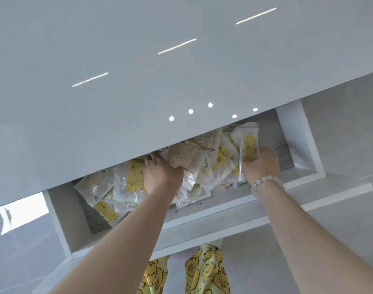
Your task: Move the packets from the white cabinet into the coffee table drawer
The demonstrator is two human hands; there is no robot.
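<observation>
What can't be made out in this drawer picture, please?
Head view:
Fingertips of the left hand, under the edge of the glossy white top.
The packets further back, covered by that top.
Packet print, too small to read.
Fingers of the right hand, behind the held packet.

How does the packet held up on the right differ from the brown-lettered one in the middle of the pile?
The held packet stands upright, clasped in the right grip; the brown-lettered packet lies slanted on the pile, beside the left grip. The held packet shows a yellow panel; the brown-lettered packet shows dense text. Both are pale plastic pouches.
</observation>
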